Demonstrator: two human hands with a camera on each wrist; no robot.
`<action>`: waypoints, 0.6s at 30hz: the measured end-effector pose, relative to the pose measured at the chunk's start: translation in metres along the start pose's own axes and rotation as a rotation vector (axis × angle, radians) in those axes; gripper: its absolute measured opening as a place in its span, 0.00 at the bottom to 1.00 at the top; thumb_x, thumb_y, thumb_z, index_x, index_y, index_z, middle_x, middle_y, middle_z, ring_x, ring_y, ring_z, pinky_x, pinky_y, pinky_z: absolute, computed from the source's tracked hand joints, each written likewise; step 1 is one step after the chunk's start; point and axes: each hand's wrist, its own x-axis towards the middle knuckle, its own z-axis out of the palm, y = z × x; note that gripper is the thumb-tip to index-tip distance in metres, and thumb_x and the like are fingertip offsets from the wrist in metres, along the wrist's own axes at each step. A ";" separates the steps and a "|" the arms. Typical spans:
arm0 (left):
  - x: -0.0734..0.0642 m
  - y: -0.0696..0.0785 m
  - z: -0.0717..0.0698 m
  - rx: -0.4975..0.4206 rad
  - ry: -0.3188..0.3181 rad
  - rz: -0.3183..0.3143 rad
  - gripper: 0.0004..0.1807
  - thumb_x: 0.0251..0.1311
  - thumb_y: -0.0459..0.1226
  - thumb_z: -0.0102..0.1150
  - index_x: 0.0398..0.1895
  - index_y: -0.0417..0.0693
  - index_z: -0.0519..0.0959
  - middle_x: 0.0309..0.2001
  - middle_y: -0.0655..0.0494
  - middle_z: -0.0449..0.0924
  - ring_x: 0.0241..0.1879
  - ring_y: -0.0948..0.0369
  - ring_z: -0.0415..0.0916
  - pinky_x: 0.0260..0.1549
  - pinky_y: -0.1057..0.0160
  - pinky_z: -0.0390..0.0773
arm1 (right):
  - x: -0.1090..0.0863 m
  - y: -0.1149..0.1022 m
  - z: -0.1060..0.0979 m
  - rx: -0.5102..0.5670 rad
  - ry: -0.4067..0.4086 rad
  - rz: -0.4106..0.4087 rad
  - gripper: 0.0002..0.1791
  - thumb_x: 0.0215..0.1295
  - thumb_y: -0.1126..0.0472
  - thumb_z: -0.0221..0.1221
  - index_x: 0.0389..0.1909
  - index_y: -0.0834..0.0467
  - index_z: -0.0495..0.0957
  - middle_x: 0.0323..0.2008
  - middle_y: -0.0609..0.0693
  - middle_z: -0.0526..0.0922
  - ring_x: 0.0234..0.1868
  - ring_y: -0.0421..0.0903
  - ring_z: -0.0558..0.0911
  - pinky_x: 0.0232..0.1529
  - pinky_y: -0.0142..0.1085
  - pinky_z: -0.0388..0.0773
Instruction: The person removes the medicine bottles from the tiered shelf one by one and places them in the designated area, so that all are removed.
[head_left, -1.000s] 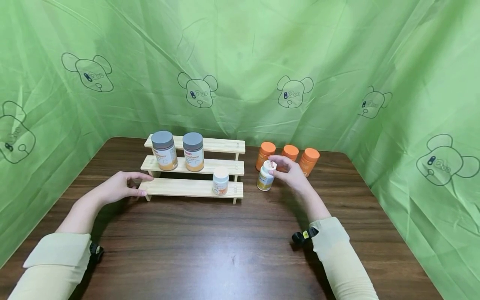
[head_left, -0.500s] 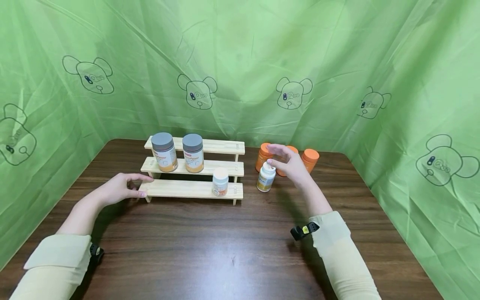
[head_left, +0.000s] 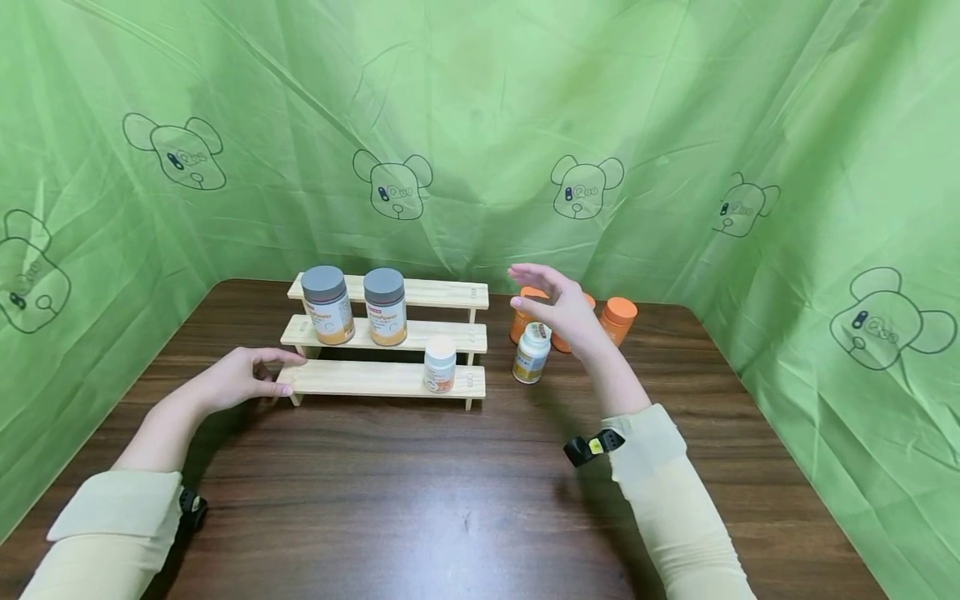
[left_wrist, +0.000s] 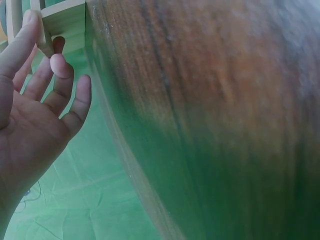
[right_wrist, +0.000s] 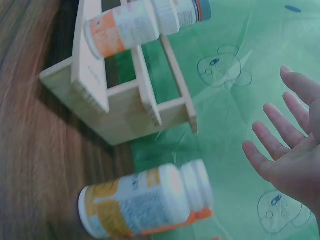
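Observation:
At the left end of a three-step wooden display rack (head_left: 375, 378), my left hand (head_left: 242, 379) pinches the lowest step between thumb and fingers. The left wrist view shows the thumb and fingertips of that hand (left_wrist: 42, 107) on either side of the rack's edge (left_wrist: 65, 15). My right hand (head_left: 558, 308) hovers with spread fingers above a white pill bottle with a yellow label (head_left: 530, 357), holding nothing. That bottle stands upright on the table, right of the rack. In the right wrist view the same bottle (right_wrist: 145, 202) is apart from the hand (right_wrist: 290, 145).
Two grey-lidded jars (head_left: 327, 307) stand on the middle step. A white bottle with an orange label (head_left: 440, 367) is at the lowest step's right end. Three orange bottles (head_left: 619, 317) stand at the back right, two partly hidden by my right hand. Green curtain (head_left: 480, 125) surrounds the table (head_left: 420, 492).
My right hand has let go of the yellow-labelled pill bottle, its fingers opening, and has risen up and to the left. The left hand stays on the rack.

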 end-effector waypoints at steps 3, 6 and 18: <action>0.001 -0.001 0.001 0.004 -0.001 -0.012 0.27 0.50 0.46 0.69 0.55 0.50 0.78 0.24 0.56 0.75 0.21 0.66 0.66 0.21 0.65 0.68 | 0.005 -0.005 0.006 0.001 -0.001 -0.018 0.28 0.60 0.61 0.64 0.62 0.54 0.70 0.61 0.51 0.73 0.65 0.45 0.68 0.63 0.48 0.62; 0.001 -0.002 0.001 0.003 0.002 -0.024 0.27 0.49 0.46 0.70 0.55 0.51 0.78 0.26 0.57 0.78 0.21 0.66 0.67 0.21 0.65 0.69 | 0.013 -0.002 0.013 0.022 0.000 -0.031 0.29 0.59 0.61 0.64 0.62 0.52 0.70 0.61 0.50 0.74 0.63 0.43 0.69 0.64 0.47 0.61; 0.001 -0.001 0.001 0.008 -0.013 -0.033 0.28 0.50 0.47 0.69 0.56 0.50 0.77 0.22 0.57 0.78 0.21 0.66 0.68 0.22 0.65 0.69 | 0.032 -0.007 0.049 0.107 -0.021 -0.111 0.27 0.58 0.62 0.65 0.60 0.51 0.73 0.59 0.48 0.75 0.60 0.44 0.72 0.55 0.42 0.73</action>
